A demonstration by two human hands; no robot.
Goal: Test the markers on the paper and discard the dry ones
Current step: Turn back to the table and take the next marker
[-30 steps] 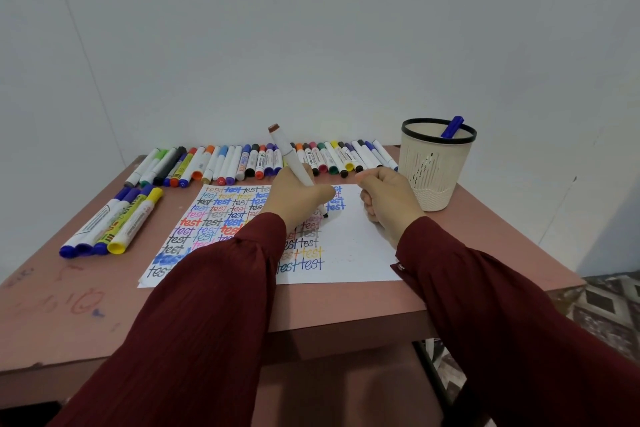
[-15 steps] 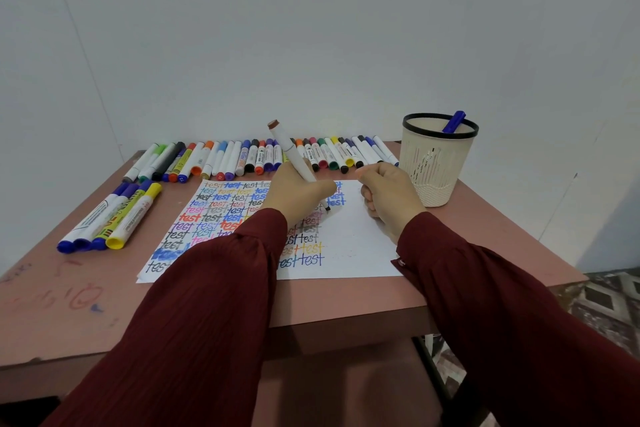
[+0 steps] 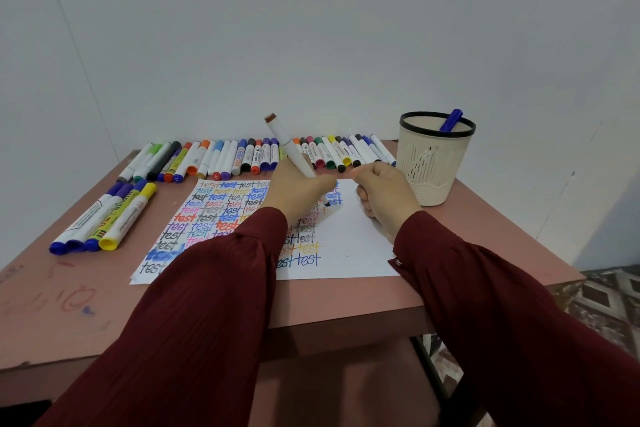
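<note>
left hand [image 3: 298, 191] grips white marker [image 3: 290, 148], brown end up and tilted away, dark tip down at the paper [image 3: 346, 246] beside rows of coloured "test". right hand [image 3: 384, 194] clenched in a fist on the paper; cannot tell if it encloses anything. row of markers [image 3: 242, 156] along table [image 3: 485, 218] back edge. 4 thick markers [image 3: 104, 218] at left. cup [image 3: 433, 170] at right holds 1 blue marker [image 3: 451, 120].

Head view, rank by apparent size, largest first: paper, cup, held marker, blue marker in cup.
1. paper
2. cup
3. held marker
4. blue marker in cup; only its top shows, so its true size is unsure.
</note>
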